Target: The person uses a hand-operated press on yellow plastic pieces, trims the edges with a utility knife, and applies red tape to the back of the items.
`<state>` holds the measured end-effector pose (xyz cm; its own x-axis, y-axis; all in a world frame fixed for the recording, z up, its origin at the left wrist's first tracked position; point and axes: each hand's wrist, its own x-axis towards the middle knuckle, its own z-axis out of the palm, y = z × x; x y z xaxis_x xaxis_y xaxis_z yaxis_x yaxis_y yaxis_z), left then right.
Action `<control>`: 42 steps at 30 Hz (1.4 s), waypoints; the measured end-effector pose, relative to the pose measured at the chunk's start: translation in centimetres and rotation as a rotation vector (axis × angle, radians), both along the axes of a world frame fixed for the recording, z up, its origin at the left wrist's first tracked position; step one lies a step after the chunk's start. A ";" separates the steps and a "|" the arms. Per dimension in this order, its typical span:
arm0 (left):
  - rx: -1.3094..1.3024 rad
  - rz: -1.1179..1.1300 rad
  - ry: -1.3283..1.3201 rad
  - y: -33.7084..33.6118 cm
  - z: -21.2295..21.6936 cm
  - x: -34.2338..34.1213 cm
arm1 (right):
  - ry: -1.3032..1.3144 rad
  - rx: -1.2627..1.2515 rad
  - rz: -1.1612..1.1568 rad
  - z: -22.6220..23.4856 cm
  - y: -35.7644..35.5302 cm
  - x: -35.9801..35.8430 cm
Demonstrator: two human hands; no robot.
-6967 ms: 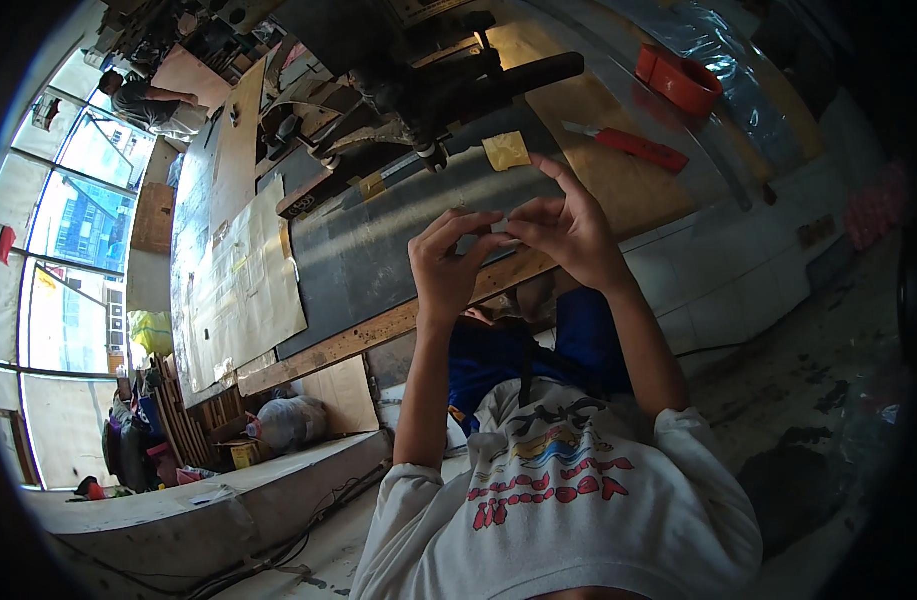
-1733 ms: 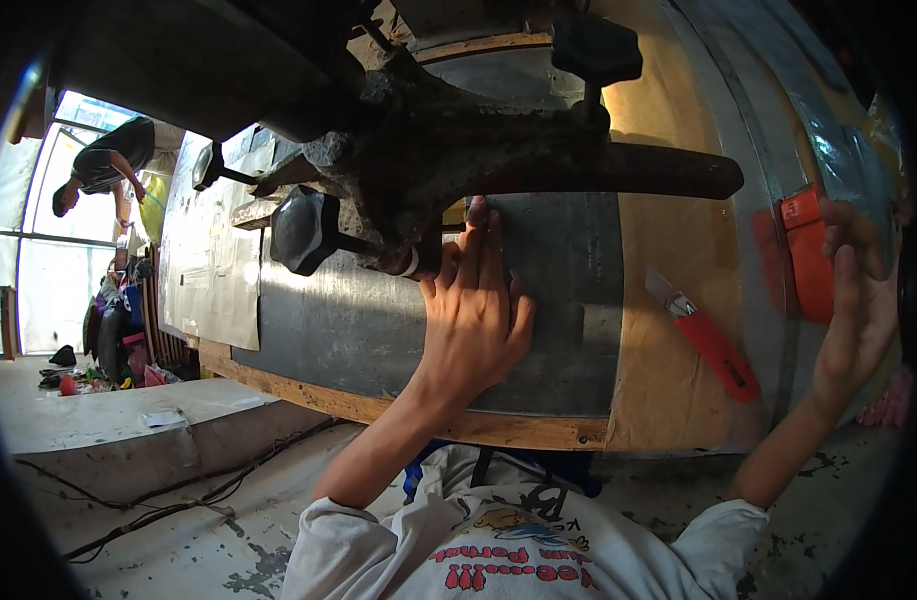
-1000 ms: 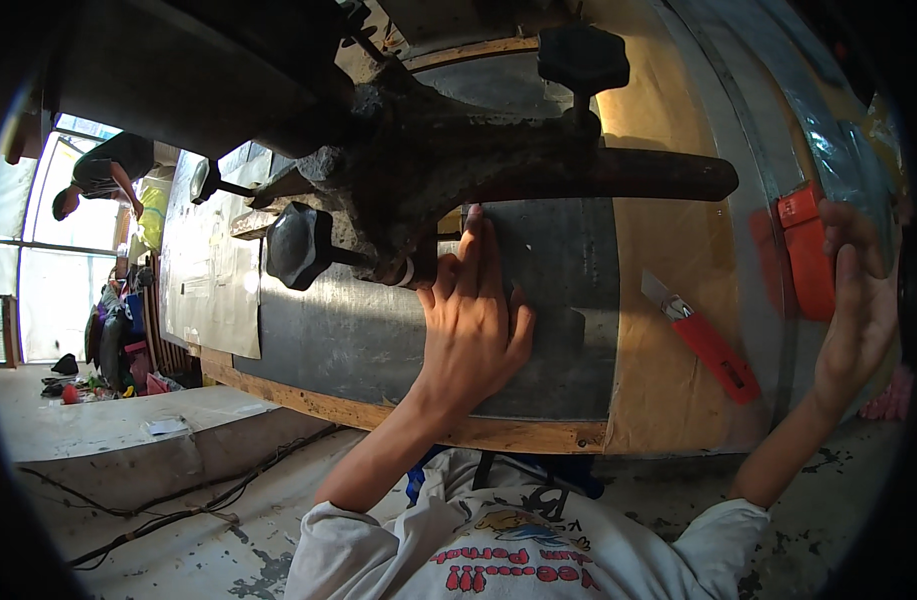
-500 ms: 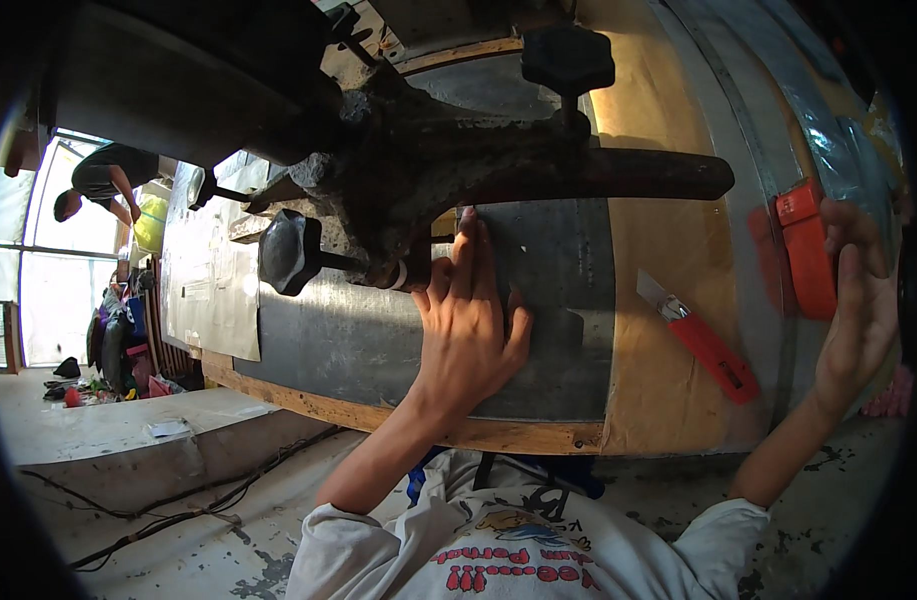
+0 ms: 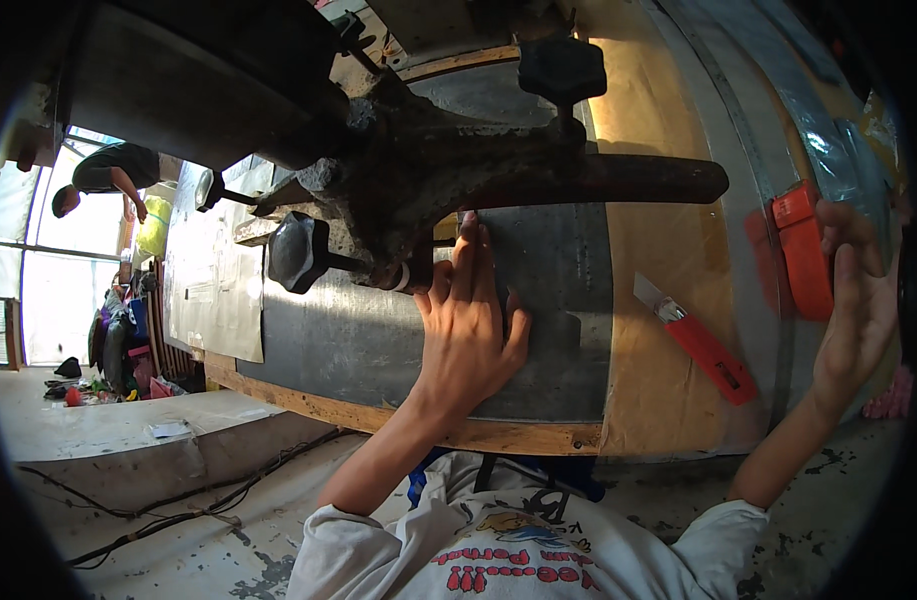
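Observation:
My left hand (image 5: 468, 345) lies palm down on a dark grey sheet (image 5: 553, 340), fingers stretched forward. Its fingertips reach under a dark cast-metal machine head (image 5: 408, 150) with black knobs and a long bar-shaped arm (image 5: 638, 178). A small yellowish piece shows beside the fingertips; the machine mostly hides it. At the far right my right hand (image 5: 853, 310) is raised, fingers loosely bent and apart, with nothing visible in it. It is beside a red block-shaped object (image 5: 804, 250). Between my hands lies a red-handled utility knife (image 5: 708, 355), its blade out and pointing up-left.
The table has a wooden front edge (image 5: 308, 402) and brown paper (image 5: 648, 400) on its right part. A pale sheet (image 5: 218, 310) lies at the left. Another person (image 5: 118, 175) bends over at the far left. Black cables (image 5: 178, 515) run along the floor.
The view has shifted slightly, and the machine head appears a little lower. Both hands and the knife stay practically where they were.

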<state>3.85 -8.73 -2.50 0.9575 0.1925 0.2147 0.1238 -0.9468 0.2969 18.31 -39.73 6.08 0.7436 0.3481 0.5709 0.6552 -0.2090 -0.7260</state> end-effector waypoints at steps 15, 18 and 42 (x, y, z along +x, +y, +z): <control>0.037 -0.041 -0.014 0.4 -0.2 0.1 | 0.021 0.030 -0.018 0.2 0.7 -0.3; 0.066 -0.053 -0.048 0.4 -0.3 0.1 | 0.021 0.022 -0.031 0.2 0.8 -0.3; -1.007 -0.360 -0.205 -2.1 4.7 -3.1 | 0.059 -0.196 0.217 2.6 6.1 -10.2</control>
